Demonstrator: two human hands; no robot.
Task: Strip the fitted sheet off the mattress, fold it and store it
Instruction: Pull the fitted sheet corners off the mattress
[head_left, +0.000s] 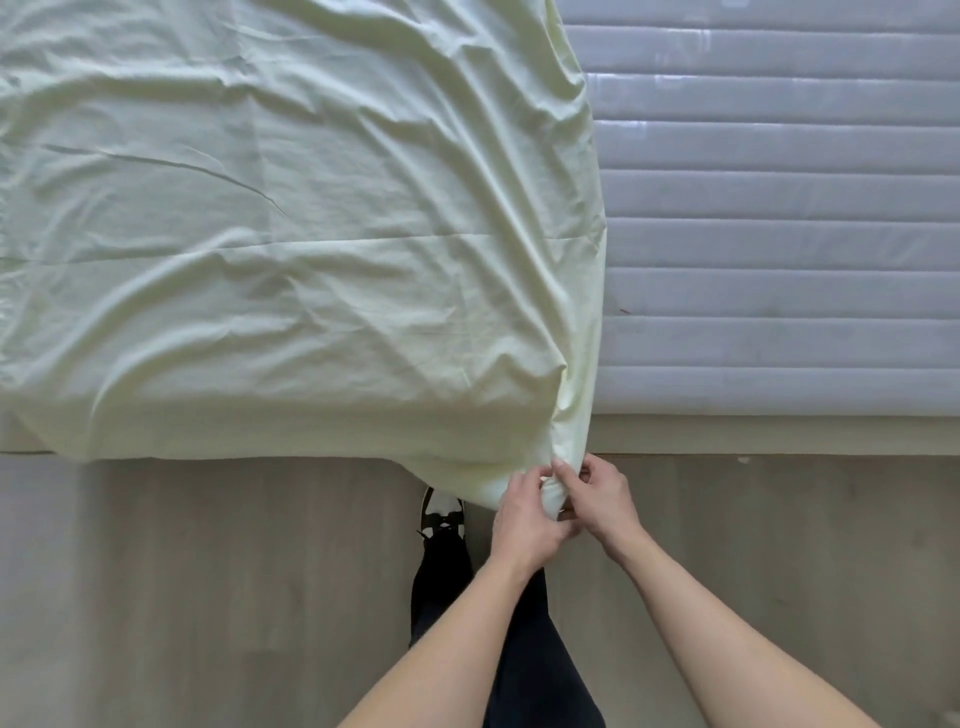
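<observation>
A pale yellow-green fitted sheet (291, 234) lies wrinkled over the left part of the mattress (779, 234), whose grey quilted surface is bare on the right. The sheet's gathered corner hangs down past the bed's front edge. My left hand (524, 514) and my right hand (602, 499) are together at that corner, both pinching the bunched fabric just below the edge. The fabric between my fingers is partly hidden by the hands.
A beige bed base (779, 434) runs along the mattress's front edge. Grey wood-look floor (208, 597) spreads in front of the bed. My dark trouser leg and a black-and-white shoe (441, 512) stand beneath the hands.
</observation>
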